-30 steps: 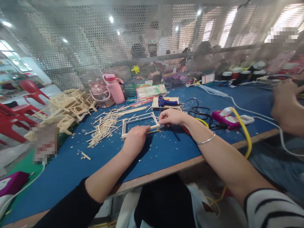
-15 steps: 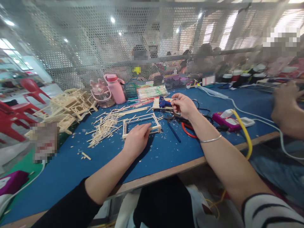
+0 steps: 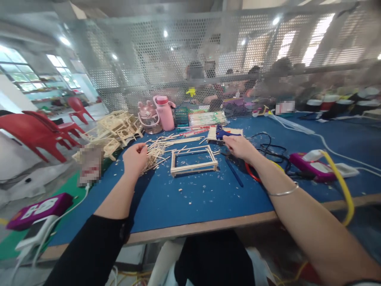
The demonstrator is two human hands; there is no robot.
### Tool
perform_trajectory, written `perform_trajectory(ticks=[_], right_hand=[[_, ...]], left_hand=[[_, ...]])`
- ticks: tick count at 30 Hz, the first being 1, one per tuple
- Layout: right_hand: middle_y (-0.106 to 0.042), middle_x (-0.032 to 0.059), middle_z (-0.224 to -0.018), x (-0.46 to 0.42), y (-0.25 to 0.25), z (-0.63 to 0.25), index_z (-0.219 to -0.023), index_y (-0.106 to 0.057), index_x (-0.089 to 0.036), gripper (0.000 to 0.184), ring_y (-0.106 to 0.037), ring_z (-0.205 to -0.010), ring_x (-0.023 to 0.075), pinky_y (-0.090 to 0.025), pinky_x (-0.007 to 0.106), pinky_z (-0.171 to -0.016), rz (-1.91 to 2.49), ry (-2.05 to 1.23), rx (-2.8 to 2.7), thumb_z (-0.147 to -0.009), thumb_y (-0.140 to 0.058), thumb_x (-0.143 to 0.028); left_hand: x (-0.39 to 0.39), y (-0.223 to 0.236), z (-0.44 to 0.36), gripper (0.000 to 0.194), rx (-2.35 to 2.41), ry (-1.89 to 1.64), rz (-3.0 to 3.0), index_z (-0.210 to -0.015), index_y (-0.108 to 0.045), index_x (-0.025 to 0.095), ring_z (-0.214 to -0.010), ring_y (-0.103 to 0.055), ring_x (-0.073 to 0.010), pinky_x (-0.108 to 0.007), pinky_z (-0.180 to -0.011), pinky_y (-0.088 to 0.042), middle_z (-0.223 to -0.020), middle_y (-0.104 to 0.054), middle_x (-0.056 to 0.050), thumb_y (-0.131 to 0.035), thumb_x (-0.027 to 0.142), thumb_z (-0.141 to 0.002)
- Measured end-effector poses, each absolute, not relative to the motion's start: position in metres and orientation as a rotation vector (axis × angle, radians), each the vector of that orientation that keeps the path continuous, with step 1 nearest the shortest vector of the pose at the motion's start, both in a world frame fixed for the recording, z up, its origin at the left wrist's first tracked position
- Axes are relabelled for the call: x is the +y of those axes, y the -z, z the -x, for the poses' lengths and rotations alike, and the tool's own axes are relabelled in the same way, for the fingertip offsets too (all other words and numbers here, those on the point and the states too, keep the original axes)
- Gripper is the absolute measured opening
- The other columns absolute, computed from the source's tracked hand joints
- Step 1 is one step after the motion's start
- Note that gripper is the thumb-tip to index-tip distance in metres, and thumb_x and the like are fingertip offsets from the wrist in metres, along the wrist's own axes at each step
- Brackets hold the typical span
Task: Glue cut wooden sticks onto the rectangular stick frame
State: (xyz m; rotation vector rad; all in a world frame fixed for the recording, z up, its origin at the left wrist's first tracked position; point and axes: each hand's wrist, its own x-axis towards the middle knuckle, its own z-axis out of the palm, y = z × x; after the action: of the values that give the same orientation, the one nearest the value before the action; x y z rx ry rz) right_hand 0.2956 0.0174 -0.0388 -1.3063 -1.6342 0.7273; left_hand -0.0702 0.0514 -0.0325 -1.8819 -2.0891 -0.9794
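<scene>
My left hand (image 3: 134, 159) is raised at the left side of a pile of thin wooden sticks (image 3: 157, 152), its fingers curled together; anything pinched in them is too small to make out. My right hand (image 3: 239, 147) is closed just below a blue glue gun (image 3: 222, 133), which lies over a small wooden piece (image 3: 211, 135). Its fingers are close to the gun's handle, and what they grip is hidden. Between my hands a rectangular wooden stick frame (image 3: 195, 167) sits on the blue table, with neither hand touching it.
A heap of wooden frames (image 3: 116, 129) stands at the left. Behind are a pink bottle (image 3: 164, 113) and a jug (image 3: 149, 118). On the right lie a blue pen-like rod (image 3: 235, 173), black cables (image 3: 269, 147) and a purple power strip (image 3: 312, 167). A perforated metal screen closes off the back.
My left hand has left the wooden frame and moved left to the stick pile. My right hand has dropped lower beside the glue gun. The camera view has turned left.
</scene>
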Motion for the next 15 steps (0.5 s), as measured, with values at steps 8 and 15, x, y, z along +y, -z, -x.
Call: perform_trajectory(ticks=[8, 15], right_hand=[[-0.060, -0.0011, -0.069, 0.030, 0.055, -0.294, -0.083, -0.054, -0.020, 0.016, -0.051, -0.059, 0.0135, -0.039, 0.026, -0.060, 1.295, -0.507, -1.642, -0.070, -0.045, -0.018], [-0.062, -0.0007, -0.067, 0.030, 0.053, -0.296, -0.081, -0.057, -0.020, 0.016, -0.050, -0.051, 0.0129, -0.040, 0.026, -0.054, 1.331, -0.462, -1.628, -0.074, -0.043, -0.024]], left_hand=[[0.099, 0.039, 0.039, 0.025, -1.822, 0.514, 2.324, -0.104, -0.065, 0.019, -0.102, -0.057, -0.0192, -0.032, -0.091, -0.043, -0.108, -0.064, -0.006, -0.048, 0.025, -0.087], [0.155, 0.034, 0.010, 0.031, -1.765, 0.104, 2.482, -0.115, -0.054, 0.017, -0.097, -0.058, -0.0197, -0.040, -0.081, -0.050, -0.115, -0.056, -0.009, -0.052, 0.032, -0.088]])
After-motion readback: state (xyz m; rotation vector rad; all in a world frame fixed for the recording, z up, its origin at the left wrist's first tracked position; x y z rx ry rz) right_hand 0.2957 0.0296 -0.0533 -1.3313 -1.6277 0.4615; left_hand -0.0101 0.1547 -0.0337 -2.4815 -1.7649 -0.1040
